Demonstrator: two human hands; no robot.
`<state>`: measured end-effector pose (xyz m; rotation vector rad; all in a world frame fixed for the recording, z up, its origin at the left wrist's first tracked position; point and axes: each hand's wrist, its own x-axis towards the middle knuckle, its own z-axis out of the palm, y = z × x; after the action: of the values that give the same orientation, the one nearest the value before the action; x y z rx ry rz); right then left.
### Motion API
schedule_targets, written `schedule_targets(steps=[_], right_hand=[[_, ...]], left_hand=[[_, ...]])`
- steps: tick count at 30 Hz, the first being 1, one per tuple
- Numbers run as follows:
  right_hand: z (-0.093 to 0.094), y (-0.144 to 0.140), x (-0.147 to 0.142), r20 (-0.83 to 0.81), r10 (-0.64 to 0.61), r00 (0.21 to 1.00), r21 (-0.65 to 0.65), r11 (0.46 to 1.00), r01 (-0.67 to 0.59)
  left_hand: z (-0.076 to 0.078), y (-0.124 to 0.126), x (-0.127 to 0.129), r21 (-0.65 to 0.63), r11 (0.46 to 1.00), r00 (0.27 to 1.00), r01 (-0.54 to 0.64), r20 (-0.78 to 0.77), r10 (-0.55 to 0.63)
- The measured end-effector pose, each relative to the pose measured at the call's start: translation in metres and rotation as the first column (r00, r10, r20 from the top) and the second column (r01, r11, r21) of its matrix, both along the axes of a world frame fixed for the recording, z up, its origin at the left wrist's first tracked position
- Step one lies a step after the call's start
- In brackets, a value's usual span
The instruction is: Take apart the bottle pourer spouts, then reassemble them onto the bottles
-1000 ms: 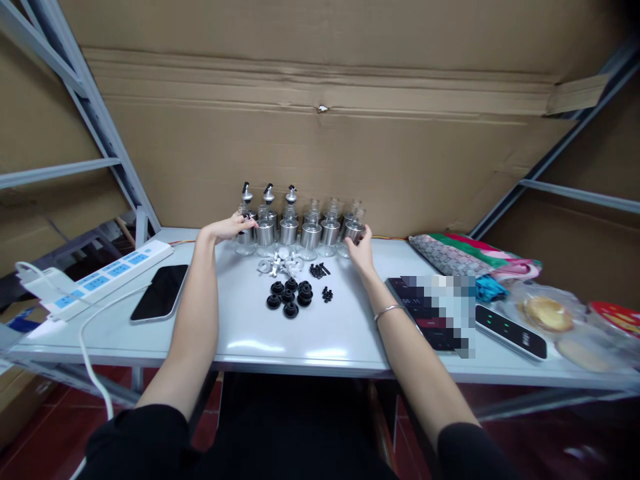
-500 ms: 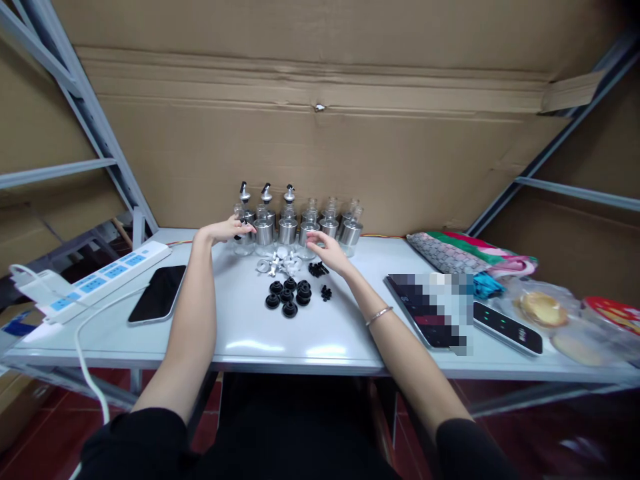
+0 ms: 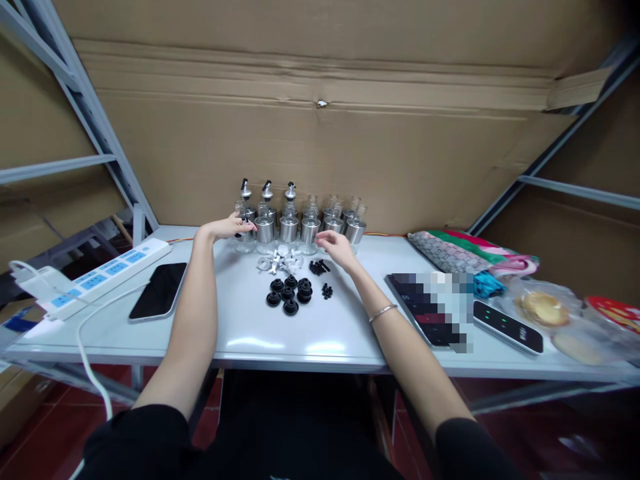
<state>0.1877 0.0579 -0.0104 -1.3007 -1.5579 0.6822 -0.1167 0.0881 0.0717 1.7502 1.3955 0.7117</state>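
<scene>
Several glass bottles with steel bands stand in a row at the back of the white table. The three on the left carry metal pour spouts. My left hand grips the leftmost bottle near its neck. My right hand hovers with fingers apart and nothing in it, just in front of the right half of the row. Before the bottles lie small white parts, a cluster of black caps and small black stoppers.
A white and blue power strip and a dark phone lie at the left. At the right are a dark tablet, a slim black device, a folded cloth bag and bagged food. Cardboard walls the back.
My right hand left the rightmost bottle, swung left toward the middle of the row, then drifted slightly back right. My left hand stayed on the leftmost bottle.
</scene>
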Motion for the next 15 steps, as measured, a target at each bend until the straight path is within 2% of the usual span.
schedule_targets(steps=[2, 5, 10, 15], right_hand=[[0.002, -0.001, 0.009, -0.038, -0.048, 0.998, -0.124, 0.991, 0.043], [0.001, -0.004, 0.019, -0.035, -0.036, 0.999, -0.261, 0.965, 0.025], [-0.005, -0.004, 0.026, -0.028, -0.016, 0.999, -0.294, 0.956, 0.007], [-0.01, 0.002, 0.028, 0.032, 0.002, 0.999, -0.303, 0.953, 0.008]], left_hand=[[0.0, 0.0, 0.0, -0.005, 1.0, 1.0, -0.001, -0.009, 0.001], [0.001, 0.002, 0.001, -0.002, 1.0, 1.0, -0.013, -0.008, 0.013], [0.011, 0.003, -0.001, 0.096, 0.995, 0.999, 0.008, 0.043, -0.012], [0.029, -0.004, -0.005, 0.247, 0.968, 0.993, 0.036, -0.121, -0.006]])
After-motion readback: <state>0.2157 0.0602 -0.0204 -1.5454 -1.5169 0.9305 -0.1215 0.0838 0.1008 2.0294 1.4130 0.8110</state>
